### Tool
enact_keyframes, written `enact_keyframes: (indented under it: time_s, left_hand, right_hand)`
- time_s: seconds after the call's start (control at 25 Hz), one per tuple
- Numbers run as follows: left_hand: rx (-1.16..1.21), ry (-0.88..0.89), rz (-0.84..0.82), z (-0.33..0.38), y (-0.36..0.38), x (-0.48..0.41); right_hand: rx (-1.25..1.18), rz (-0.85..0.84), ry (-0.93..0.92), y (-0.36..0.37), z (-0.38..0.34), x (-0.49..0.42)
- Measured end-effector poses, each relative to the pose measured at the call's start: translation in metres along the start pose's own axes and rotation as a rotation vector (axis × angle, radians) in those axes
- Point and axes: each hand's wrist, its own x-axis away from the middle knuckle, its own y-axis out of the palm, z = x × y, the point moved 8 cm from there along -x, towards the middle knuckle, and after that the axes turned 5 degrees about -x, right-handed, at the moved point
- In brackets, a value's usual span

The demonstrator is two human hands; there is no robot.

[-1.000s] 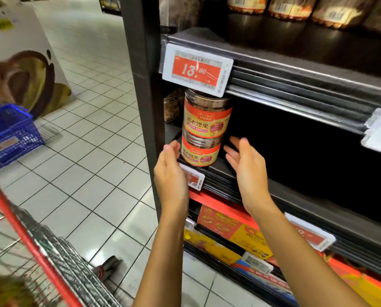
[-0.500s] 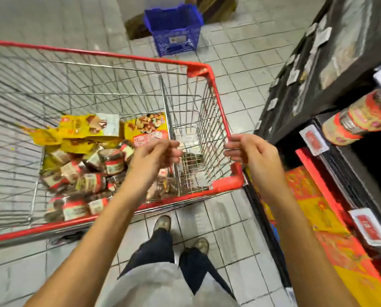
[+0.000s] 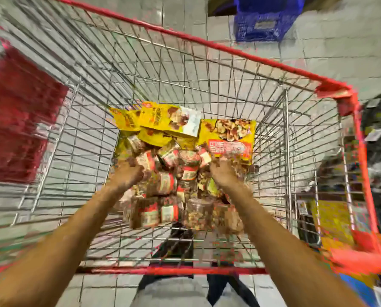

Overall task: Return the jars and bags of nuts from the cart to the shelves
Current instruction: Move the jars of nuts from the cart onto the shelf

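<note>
A red-rimmed wire cart [image 3: 218, 47] fills the view. On its floor lies a heap of several clear nut jars [image 3: 163, 183] with red-and-orange labels, and behind them several yellow nut bags [image 3: 169, 118]. Both arms reach down into the cart. My left hand [image 3: 127, 173] is at the left side of the jar heap and my right hand [image 3: 222, 171] at its right side, next to a yellow bag with a red panel [image 3: 229, 138]. The picture is blurred, so I cannot tell whether either hand grips a jar.
The shelf unit [image 3: 380, 151] with yellow and orange packs stands right of the cart. A blue basket [image 3: 265, 25] sits on the tiled floor beyond the cart. A red panel [image 3: 19, 120] hangs on the cart's left end.
Both hands have left the jars stacked on the shelf, swung over the cart and dropped down into the jar heap. The view has turned from the shelf to the cart.
</note>
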Motion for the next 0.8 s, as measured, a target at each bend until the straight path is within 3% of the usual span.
enact_keyframes:
  time_s: [0.08, 0.28, 0.44, 0.52, 0.6, 0.68, 0.76, 0.8]
  left_hand:
    - [-0.305, 0.112, -0.032, -0.001, 0.006, -0.038]
    - [-0.889, 0.488, -0.121, 0.011, 0.079, -0.055]
    - [-1.383, 0.43, -0.279, -0.036, 0.127, -0.07]
    - [-1.514, 0.486, -0.26, -0.04, 0.134, -0.08]
    - [-1.533, 0.569, -0.246, -0.033, 0.14, -0.087]
    - [-1.404, 0.474, -0.31, -0.027, 0.123, -0.1]
    - [-1.038, 0.192, -0.443, -0.039, 0.091, -0.106]
    - [-0.727, 0.073, -0.518, -0.041, 0.077, -0.103]
  right_hand:
    - [0.023, 0.043, 0.041, 0.028, 0.003, -0.039]
    - [-0.209, -0.175, 0.265, 0.11, 0.031, -0.084]
    - [-0.233, 0.073, 0.385, 0.135, 0.053, -0.098]
    - [-0.289, 0.201, 0.377, 0.134, 0.059, -0.099]
    - [-0.342, 0.241, 0.315, 0.12, 0.058, -0.095]
    - [-0.436, 0.198, 0.274, 0.098, 0.05, -0.089]
    - [-0.512, 0.142, 0.211, 0.066, 0.035, -0.081]
    - [-0.592, 0.125, 0.175, 0.048, 0.025, -0.073]
